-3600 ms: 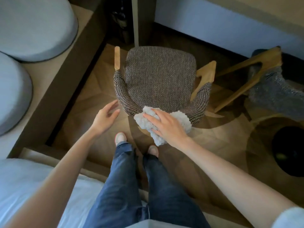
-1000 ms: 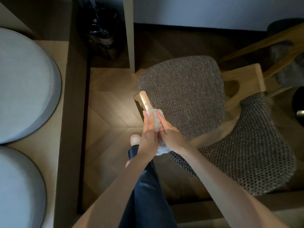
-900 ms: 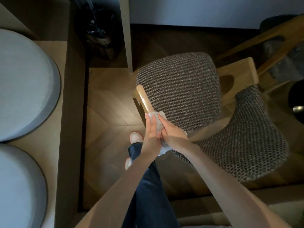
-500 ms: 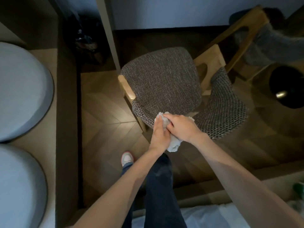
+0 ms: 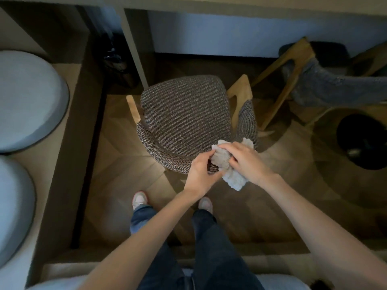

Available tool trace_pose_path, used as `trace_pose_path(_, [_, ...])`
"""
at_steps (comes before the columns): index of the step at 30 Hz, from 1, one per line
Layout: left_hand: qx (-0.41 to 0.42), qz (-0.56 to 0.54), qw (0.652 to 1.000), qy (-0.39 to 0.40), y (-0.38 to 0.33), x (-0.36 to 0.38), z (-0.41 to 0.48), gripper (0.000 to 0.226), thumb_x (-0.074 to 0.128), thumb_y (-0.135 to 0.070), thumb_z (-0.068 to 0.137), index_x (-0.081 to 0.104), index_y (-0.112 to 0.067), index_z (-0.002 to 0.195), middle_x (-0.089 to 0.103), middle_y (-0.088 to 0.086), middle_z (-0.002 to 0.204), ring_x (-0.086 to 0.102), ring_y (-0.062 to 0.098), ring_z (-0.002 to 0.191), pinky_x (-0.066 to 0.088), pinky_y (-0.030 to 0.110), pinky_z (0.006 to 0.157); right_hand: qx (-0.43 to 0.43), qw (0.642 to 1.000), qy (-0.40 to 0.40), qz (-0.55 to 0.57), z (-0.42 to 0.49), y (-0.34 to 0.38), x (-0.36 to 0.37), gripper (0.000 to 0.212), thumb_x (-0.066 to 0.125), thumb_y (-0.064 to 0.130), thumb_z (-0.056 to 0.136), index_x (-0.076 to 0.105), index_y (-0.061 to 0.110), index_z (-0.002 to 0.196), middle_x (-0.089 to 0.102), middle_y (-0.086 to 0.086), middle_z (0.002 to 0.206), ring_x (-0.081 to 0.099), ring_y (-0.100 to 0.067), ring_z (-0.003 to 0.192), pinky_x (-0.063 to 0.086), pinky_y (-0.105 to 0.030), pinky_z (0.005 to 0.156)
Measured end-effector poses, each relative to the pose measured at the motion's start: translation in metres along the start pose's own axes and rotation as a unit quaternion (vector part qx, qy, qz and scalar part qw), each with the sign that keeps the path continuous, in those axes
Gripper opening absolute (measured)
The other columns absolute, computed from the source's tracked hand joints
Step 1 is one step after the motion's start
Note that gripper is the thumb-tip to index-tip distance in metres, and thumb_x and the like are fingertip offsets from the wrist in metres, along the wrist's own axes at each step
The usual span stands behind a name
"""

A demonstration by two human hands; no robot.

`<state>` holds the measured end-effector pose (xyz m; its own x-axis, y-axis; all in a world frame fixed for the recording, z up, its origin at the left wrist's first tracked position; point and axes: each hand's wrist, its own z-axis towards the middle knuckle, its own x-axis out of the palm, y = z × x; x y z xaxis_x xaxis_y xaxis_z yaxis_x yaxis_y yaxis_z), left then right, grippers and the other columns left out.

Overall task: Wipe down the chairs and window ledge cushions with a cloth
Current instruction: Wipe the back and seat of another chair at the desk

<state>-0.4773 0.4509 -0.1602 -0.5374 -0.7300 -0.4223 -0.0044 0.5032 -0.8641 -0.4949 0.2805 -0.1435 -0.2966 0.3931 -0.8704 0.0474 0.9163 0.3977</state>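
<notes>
In the head view we are standing behind the woven chair [image 5: 184, 118], and both hands are meeting over the right part of its curved backrest [image 5: 159, 151]. The left hand [image 5: 200, 174] is pinching the near edge of the cloth [image 5: 223, 159] with curled fingers. The right hand [image 5: 248, 162] is curling over the top of it, so the cloth is sitting bunched between them. Its loose tail is hanging below the right hand.

A second ago we were rubbing the cloth along the wooden armrest [image 5: 133, 108] on the chair's left. Half a second ago we were already sliding off it onto the left end of the backrest. Now the hands are working further right along that rim, and the armrest is lying bare.

We are judging that the left armrest is done and that we are regathering the cloth for the rest of the backrest or the seat. The second chair [image 5: 326, 88] and the two window ledge cushions [image 5: 29, 101] are sitting well apart from the hands, so we are reckoning most of the task is lying ahead.
</notes>
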Motion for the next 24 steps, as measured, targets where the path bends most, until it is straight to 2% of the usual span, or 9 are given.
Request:
trace_pose_path(4, [0.018, 0.141, 0.99, 0.003, -0.002, 0.013, -0.001, 0.075, 0.072, -0.027, 0.082, 0.034, -0.021, 0.147, 0.031, 0.004, 0.151, 0.025, 0.024, 0.141, 0.018, 0.038, 0.117, 0.054, 0.995, -0.046, -0.071, -0.016, -0.051, -0.019, 0.04, 0.058, 0.005, 0.089, 0.06, 0.022, 0.125, 0.054, -0.009, 0.111, 0.051, -0.03, 0.103, 0.039, -0.039, 0.083])
trace_pose_path(6, [-0.034, 0.236, 0.971, -0.003, 0.005, 0.01, -0.005, 0.08, 0.07, -0.037, 0.082, 0.026, -0.032, 0.149, 0.017, 0.001, 0.157, 0.01, 0.029, 0.145, 0.008, 0.051, 0.118, 0.084, 0.99, -0.083, -0.077, -0.021, -0.062, -0.026, 0.037, 0.058, 0.009, 0.089, 0.065, 0.028, 0.12, 0.051, -0.008, 0.113, 0.049, -0.029, 0.104, 0.038, -0.04, 0.083])
trace_pose_path(9, [-0.106, 0.282, 0.953, 0.018, 0.015, 0.004, -0.011, 0.078, 0.064, -0.048, 0.084, 0.022, -0.039, 0.148, 0.009, 0.003, 0.159, -0.002, 0.039, 0.144, 0.002, 0.057, 0.115, 0.038, 0.993, -0.082, -0.075, -0.024, -0.063, -0.024, 0.041, 0.053, 0.016, 0.091, 0.06, 0.039, 0.125, 0.043, -0.007, 0.131, 0.042, -0.029, 0.107, 0.036, -0.039, 0.087])
trace_pose_path(12, [-0.102, 0.3, 0.948, 0.019, 0.023, 0.002, -0.011, 0.068, 0.055, -0.052, 0.088, 0.024, -0.04, 0.147, 0.016, 0.006, 0.157, 0.0, 0.041, 0.144, 0.002, 0.06, 0.114, 0.002, 1.0, -0.005, -0.012, -0.021, -0.062, -0.014, 0.041, 0.052, 0.046, 0.091, 0.049, 0.051, 0.131, 0.016, 0.002, 0.154, 0.027, -0.025, 0.115, 0.029, -0.04, 0.096])
trace_pose_path(15, [-0.097, 0.338, 0.936, 0.017, 0.029, 0.001, -0.004, 0.066, 0.05, -0.056, 0.087, 0.027, -0.039, 0.147, 0.026, 0.005, 0.152, 0.01, 0.039, 0.143, 0.004, 0.06, 0.114, -0.044, 0.997, 0.041, -0.057, -0.012, -0.069, -0.003, 0.063, 0.06, 0.071, 0.073, 0.045, 0.052, 0.132, 0.002, 0.01, 0.159, 0.009, -0.028, 0.135, 0.021, -0.052, 0.107])
trace_pose_path(17, [-0.09, 0.376, 0.922, 0.015, 0.031, 0.001, -0.001, 0.068, 0.052, -0.058, 0.085, 0.028, -0.039, 0.146, 0.032, 0.004, 0.147, 0.016, 0.037, 0.141, 0.009, 0.06, 0.113, -0.069, 0.989, 0.046, -0.12, -0.001, -0.068, 0.003, 0.068, 0.065, 0.069, 0.071, 0.046, 0.048, 0.133, 0.011, 0.009, 0.159, 0.007, -0.033, 0.142, 0.016, -0.06, 0.11])
trace_pose_path(19, [-0.096, 0.376, 0.922, 0.004, 0.032, 0.002, 0.003, 0.066, 0.058, -0.053, 0.084, 0.033, -0.039, 0.144, 0.036, 0.003, 0.143, 0.017, 0.04, 0.139, 0.013, 0.065, 0.11, -0.072, 0.978, 0.048, -0.192, 0.013, -0.062, 0.005, 0.065, 0.068, 0.061, 0.074, 0.048, 0.043, 0.134, 0.034, 0.006, 0.152, 0.025, -0.032, 0.14, 0.018, -0.061, 0.112])
trace_pose_path(21, [-0.108, 0.363, 0.926, 0.005, 0.033, 0.002, 0.006, 0.063, 0.061, -0.046, 0.085, 0.036, -0.039, 0.142, 0.038, 0.003, 0.142, 0.015, 0.042, 0.139, 0.015, 0.07, 0.107, -0.084, 0.966, 0.046, -0.238, 0.023, -0.061, 0.007, 0.062, 0.069, 0.058, 0.075, 0.052, 0.039, 0.132, 0.055, 0.005, 0.133, 0.049, -0.026, 0.123, 0.032, -0.049, 0.107])
trace_pose_path(24, [-0.1, 0.376, 0.921, 0.015, 0.039, 0.0, 0.008, 0.059, 0.062, -0.036, 0.089, 0.035, -0.04, 0.142, 0.038, 0.0, 0.143, 0.013, 0.043, 0.14, 0.017, 0.072, 0.105, -0.115, 0.965, 0.038, -0.233, 0.027, -0.064, 0.009, 0.055, 0.071, 0.05, 0.076, 0.059, 0.029, 0.126, 0.065, 0.002, 0.113, 0.057, -0.023, 0.104, 0.046, -0.036, 0.088])
